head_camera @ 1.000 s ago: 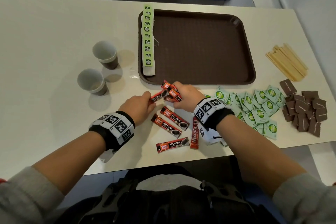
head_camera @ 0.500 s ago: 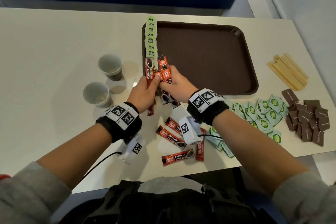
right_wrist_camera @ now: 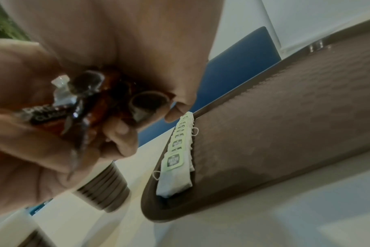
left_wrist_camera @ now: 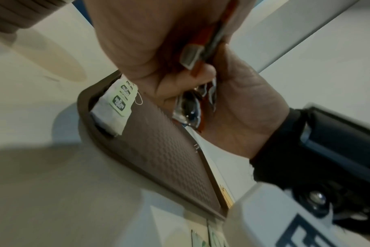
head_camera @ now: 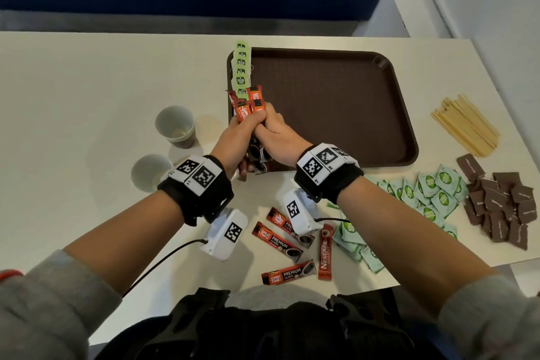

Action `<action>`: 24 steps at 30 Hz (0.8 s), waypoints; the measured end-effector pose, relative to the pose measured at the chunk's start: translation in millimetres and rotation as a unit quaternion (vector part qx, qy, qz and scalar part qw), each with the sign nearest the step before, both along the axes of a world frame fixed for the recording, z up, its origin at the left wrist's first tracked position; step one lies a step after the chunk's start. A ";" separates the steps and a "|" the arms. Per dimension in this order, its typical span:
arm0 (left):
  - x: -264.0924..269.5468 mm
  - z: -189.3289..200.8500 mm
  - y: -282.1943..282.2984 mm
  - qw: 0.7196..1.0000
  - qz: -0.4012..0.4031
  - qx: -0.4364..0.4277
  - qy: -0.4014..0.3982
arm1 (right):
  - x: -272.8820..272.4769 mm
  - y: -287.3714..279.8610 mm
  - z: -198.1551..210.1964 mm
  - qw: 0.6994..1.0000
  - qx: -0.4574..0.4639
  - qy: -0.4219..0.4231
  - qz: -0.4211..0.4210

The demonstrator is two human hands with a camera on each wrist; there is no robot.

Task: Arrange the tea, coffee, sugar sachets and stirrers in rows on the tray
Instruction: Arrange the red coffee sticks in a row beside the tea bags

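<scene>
My fingers (head_camera: 257, 121) are curled tightly around a bundle of coffee sticks (head_camera: 248, 105), and both hands hold it together. My left hand (head_camera: 236, 140) wraps the bundle from the left side, and my right hand (head_camera: 277, 137) presses against it from the right, so the knuckles of the two hands touch. The red tops of the sticks come out above my fingers, and their dark lower ends hang out below my palms. In the right wrist view I see these lower ends crossed and not even between my fingers.

I hold the bundle above the near-left part of the brown tray (head_camera: 336, 108), close to its left rim. Along that rim lies a row of tea bags (head_camera: 242, 67) with green tags, one overlapping the next, from the far corner toward me. The rest of the tray floor is bare.

On the table (head_camera: 87, 82), just beside my wrists and nearer to my body, four more coffee sticks (head_camera: 280, 238) lie loose. To the right of them is a heap of green sugar sachets (head_camera: 429, 196), and further right a heap of brown sachets (head_camera: 502, 207). The wooden stirrers (head_camera: 464, 126) lie in a bunch at the right of the tray. Two paper cups (head_camera: 175, 126) stand left of the tray, near my left hand.
</scene>
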State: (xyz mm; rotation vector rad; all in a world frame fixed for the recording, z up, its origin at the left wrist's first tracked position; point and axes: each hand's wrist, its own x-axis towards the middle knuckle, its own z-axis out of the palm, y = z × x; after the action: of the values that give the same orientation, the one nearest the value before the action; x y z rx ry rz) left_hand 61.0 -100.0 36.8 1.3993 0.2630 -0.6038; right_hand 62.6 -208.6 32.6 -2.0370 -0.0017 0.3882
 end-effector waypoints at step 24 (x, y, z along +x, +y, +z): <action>50.8 -14.8 -24.7 0.992 0.115 0.056 0.017 | 62.1 -58.1 -7.4 0.994 -0.036 -0.030 0.094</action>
State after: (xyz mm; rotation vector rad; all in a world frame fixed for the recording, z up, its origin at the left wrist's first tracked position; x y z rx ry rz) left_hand 111.7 -124.7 22.0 1.4414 0.4853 -0.4277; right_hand 124.7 -266.7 25.2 -2.1265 -0.2207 0.4492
